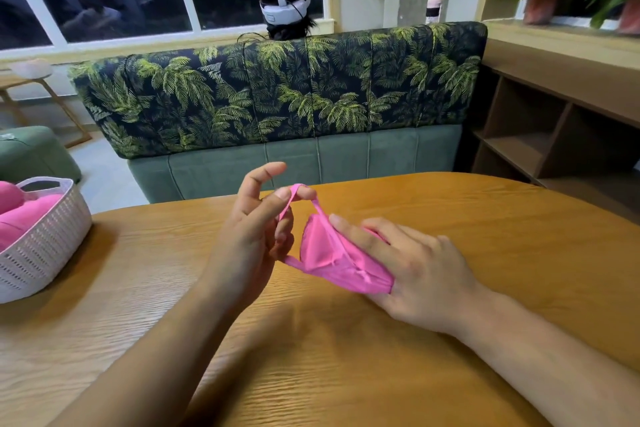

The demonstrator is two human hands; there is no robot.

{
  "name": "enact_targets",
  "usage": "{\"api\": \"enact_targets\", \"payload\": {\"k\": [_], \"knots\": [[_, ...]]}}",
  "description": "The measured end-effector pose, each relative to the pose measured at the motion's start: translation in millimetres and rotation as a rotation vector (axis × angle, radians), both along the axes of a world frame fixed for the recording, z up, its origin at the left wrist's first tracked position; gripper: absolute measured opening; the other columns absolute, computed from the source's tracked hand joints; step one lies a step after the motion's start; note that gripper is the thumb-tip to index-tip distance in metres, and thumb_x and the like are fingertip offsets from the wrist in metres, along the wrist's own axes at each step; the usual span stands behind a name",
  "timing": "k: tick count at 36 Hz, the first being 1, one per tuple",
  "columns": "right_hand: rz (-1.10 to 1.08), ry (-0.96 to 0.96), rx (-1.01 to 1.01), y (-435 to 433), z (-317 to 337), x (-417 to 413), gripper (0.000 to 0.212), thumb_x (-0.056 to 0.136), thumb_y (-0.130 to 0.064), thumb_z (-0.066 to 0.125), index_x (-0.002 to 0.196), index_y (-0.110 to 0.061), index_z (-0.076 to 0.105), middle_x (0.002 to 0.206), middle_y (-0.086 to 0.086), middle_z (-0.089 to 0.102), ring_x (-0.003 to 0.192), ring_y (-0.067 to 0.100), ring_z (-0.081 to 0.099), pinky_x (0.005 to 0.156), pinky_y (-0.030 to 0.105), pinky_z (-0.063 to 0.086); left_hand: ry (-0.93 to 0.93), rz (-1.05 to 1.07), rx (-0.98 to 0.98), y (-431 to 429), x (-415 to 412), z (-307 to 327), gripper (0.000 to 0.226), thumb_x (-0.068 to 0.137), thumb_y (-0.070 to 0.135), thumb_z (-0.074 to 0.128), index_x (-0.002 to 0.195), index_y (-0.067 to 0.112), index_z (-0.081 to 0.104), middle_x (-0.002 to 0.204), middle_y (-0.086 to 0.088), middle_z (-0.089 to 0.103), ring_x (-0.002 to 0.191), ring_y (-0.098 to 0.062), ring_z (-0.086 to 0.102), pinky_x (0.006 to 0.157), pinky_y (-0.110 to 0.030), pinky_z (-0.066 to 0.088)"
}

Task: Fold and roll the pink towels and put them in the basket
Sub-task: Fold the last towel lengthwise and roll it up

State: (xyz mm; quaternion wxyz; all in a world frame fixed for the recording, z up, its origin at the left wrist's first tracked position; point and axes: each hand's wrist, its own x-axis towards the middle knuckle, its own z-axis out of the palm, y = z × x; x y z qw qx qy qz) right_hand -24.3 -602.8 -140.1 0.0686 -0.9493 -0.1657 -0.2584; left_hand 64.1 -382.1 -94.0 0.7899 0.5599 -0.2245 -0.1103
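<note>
A small pink towel (332,258), rolled up, is held just above the wooden table (450,218) near its middle. My right hand (412,270) grips the roll, fingers laid over its top and thumb hidden beneath. My left hand (258,229) pinches a thin pink loop (301,192) of the towel between thumb and middle finger and pulls it taut over the roll's end, index finger raised. A white perforated basket (41,243) stands at the table's left edge and holds pink rolled towels (24,215).
Behind the table stands a bench sofa (277,100) with a palm-leaf backrest. A person wearing a headset (285,7) sits beyond it, facing away. Wooden shelving (554,135) runs along the right, with potted plants above. A green pouf (31,152) sits far left.
</note>
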Motion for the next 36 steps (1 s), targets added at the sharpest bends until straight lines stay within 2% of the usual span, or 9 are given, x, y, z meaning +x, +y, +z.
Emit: {"api": "enact_targets", "payload": {"k": [4, 6, 8, 12, 15, 22, 26, 32, 36], "knots": [[0.057, -0.060, 0.098, 4.3, 1.1, -3.9, 0.086, 0.096, -0.058, 0.065, 0.166, -0.036, 0.020, 0.135, -0.010, 0.059, 0.106, 0.017, 0.068, 0.061, 0.041, 0.060, 0.005, -0.012, 0.046, 0.0, -1.4, -3.3, 0.051, 0.095, 0.022, 0.058, 0.145, 0.028, 0.048, 0.106, -0.008, 0.072, 0.053, -0.008, 0.030, 0.044, -0.017, 0.025], [0.062, -0.080, 0.186, 9.5, 2.2, -6.3, 0.091, 0.093, -0.057, 0.070, 0.166, -0.032, 0.021, 0.136, -0.011, 0.059, 0.105, 0.014, 0.068, 0.063, 0.040, 0.061, 0.040, -0.040, 0.057, -2.3, -5.3, -6.1, 0.050, 0.099, 0.019, 0.055, 0.147, 0.030, 0.047, 0.110, -0.011, 0.072, 0.049, -0.006, 0.043, 0.043, -0.016, 0.034], [0.059, -0.065, 0.252, 14.9, 2.9, -8.6, 0.094, 0.093, -0.058, 0.070, 0.166, -0.030, 0.019, 0.136, -0.011, 0.059, 0.098, 0.011, 0.068, 0.064, 0.035, 0.061, 0.090, -0.073, 0.065, -7.0, -8.5, -11.7, 0.048, 0.104, 0.019, 0.049, 0.151, 0.033, 0.044, 0.115, -0.011, 0.074, 0.069, -0.012, 0.066, 0.057, -0.022, 0.051], [-0.026, -0.013, 0.360, 12.0, 4.1, -9.4, 0.098, 0.091, -0.061, 0.067, 0.167, -0.036, 0.011, 0.130, -0.019, 0.058, 0.080, 0.005, 0.065, 0.067, 0.031, 0.061, 0.168, -0.084, 0.163, -12.5, -4.5, -26.3, 0.050, 0.104, 0.041, 0.052, 0.153, 0.040, 0.040, 0.137, -0.001, 0.067, 0.112, -0.028, 0.067, 0.090, -0.047, 0.055], [-0.118, -0.008, 0.340, 3.8, 6.9, -6.9, 0.105, 0.087, -0.050, 0.078, 0.166, -0.037, 0.011, 0.141, -0.013, 0.057, 0.093, 0.014, 0.070, 0.067, 0.036, 0.062, 0.187, 0.037, 0.223, -8.3, 4.3, -30.9, 0.045, 0.104, 0.052, 0.048, 0.147, 0.036, 0.051, 0.142, -0.010, 0.061, 0.114, -0.030, 0.066, 0.095, -0.053, 0.053], [-0.227, 0.013, 0.096, 6.1, 6.5, -2.7, 0.097, 0.092, -0.064, 0.065, 0.167, -0.035, 0.012, 0.131, -0.014, 0.058, 0.102, 0.013, 0.067, 0.056, 0.031, 0.052, -0.330, 0.063, 0.543, -8.8, -2.0, -18.6, 0.067, 0.086, 0.081, 0.037, 0.141, 0.044, 0.049, 0.118, 0.006, 0.067, 0.096, -0.005, 0.066, 0.080, -0.021, 0.049], [-0.190, -0.015, 0.028, 9.8, 8.6, -4.0, 0.092, 0.094, -0.069, 0.060, 0.167, -0.032, 0.017, 0.132, -0.013, 0.059, 0.103, 0.010, 0.066, 0.057, 0.029, 0.052, -0.488, 0.043, 0.668, -11.0, -8.5, -26.3, 0.053, 0.099, 0.072, 0.039, 0.128, 0.030, 0.054, 0.097, 0.003, 0.069, 0.085, -0.018, 0.066, 0.080, -0.048, 0.054], [-0.035, 0.352, 0.064, -0.1, 24.7, -4.8, 0.101, 0.082, -0.086, 0.058, 0.156, -0.064, -0.007, 0.147, -0.027, 0.033, 0.116, -0.003, 0.047, 0.088, 0.032, 0.053, -0.537, 0.000, 0.743, 1.8, 2.0, -29.8, 0.052, 0.095, 0.074, 0.046, 0.119, 0.028, 0.050, 0.091, 0.001, 0.066, 0.079, -0.020, 0.063, 0.073, -0.051, 0.052], [0.233, 0.723, 0.669, -11.6, 45.1, -4.8, 0.051, 0.100, -0.063, 0.054, 0.148, -0.067, 0.036, 0.148, -0.029, 0.045, 0.131, 0.000, 0.050, 0.104, 0.032, 0.049, -0.628, -0.049, 0.732, 9.5, 3.8, -24.1, 0.056, 0.096, 0.076, 0.043, 0.123, 0.027, 0.051, 0.097, 0.003, 0.065, 0.083, -0.021, 0.063, 0.072, -0.049, 0.053]]}}
